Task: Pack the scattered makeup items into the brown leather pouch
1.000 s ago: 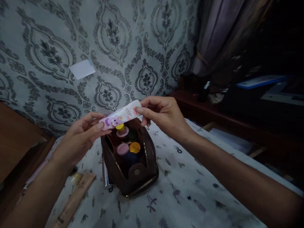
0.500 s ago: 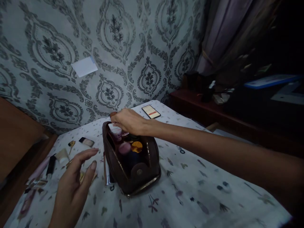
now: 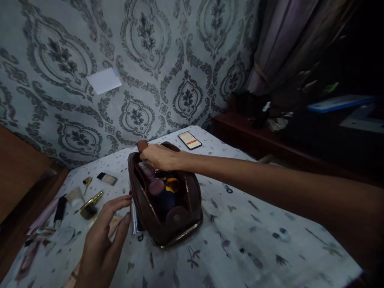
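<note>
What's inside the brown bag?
A pink round top, a golden top, something dark blue and a purplish tube show. The right hand hides part of the far end; the bottom is covered.

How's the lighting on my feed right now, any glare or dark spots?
Head view: dim overall, far right nearly black; same view: interior of the bag deep in shadow, silver tube glinting, phone screen lit, its small text unreadable.

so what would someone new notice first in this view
Most likely the open brown bag near the centre, on the patterned cloth, with the right hand at its far end. Next might come the lit phone, beyond the bag and to the right, and the white card against the ornate wallpaper at upper left.
</note>
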The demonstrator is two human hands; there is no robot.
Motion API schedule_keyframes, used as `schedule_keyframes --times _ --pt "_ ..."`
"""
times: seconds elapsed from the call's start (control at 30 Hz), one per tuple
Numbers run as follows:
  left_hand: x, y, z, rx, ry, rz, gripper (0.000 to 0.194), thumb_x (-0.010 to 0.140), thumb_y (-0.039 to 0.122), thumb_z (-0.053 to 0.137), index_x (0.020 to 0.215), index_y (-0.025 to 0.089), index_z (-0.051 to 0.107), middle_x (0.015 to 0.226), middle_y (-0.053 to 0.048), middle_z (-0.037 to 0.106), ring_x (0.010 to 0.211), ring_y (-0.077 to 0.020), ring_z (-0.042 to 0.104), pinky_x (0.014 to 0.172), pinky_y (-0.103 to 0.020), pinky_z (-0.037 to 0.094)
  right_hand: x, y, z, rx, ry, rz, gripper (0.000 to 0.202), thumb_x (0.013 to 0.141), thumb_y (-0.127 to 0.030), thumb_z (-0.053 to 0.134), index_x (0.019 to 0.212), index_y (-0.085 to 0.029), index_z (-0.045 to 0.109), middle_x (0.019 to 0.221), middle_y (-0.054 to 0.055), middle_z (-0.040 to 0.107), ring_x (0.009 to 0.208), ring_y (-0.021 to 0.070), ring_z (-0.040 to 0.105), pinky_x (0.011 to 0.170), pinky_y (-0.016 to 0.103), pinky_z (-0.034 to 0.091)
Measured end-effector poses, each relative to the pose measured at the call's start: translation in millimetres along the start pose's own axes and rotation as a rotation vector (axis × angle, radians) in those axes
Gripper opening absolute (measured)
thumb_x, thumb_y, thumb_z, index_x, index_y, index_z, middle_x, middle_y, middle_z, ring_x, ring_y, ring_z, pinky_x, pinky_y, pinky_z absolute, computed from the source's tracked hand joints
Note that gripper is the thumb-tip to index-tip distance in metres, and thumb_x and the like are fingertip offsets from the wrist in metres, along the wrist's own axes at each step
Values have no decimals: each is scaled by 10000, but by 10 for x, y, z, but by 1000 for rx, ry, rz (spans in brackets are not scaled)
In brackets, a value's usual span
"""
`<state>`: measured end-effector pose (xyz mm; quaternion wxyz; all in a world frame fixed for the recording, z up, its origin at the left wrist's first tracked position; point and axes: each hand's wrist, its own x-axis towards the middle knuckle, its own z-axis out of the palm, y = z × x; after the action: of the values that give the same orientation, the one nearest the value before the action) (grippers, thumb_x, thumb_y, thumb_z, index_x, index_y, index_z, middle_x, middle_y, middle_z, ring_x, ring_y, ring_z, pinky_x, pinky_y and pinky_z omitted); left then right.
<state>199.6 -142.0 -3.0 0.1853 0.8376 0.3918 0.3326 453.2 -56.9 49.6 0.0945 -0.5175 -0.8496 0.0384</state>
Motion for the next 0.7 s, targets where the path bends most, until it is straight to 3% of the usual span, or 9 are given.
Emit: schedule_keyframes --times 0.23,0.53,0.7 --pt "-25 20 28 25 -5 55 207 982 284 529 1173 319 601 1284 -31 633 1238 -204 601 994 -308 513 116 -7 47 2 -120 -33 226 778 0 570 909 -85 734 898 112 736 759 168 618 618 246 364" --pt "-37 11 50 9 -21 77 207 988 289 514 1181 312 585 1333 -56 600 1242 -218 590 1004 -339 496 66 -5 59 35 -125 -25 251 799 -4 557 959 -69 738 968 138 741 810 182 645 621 249 373" --pt "-55 115 139 -51 86 16 190 1003 344 475 1126 280 605 1303 -82 615 1236 -236 581 1014 -377 470 77 29 -21 76 -86 -12 253 779 7 588 940 -86 760 916 105 748 809 182 651 630 238 387"
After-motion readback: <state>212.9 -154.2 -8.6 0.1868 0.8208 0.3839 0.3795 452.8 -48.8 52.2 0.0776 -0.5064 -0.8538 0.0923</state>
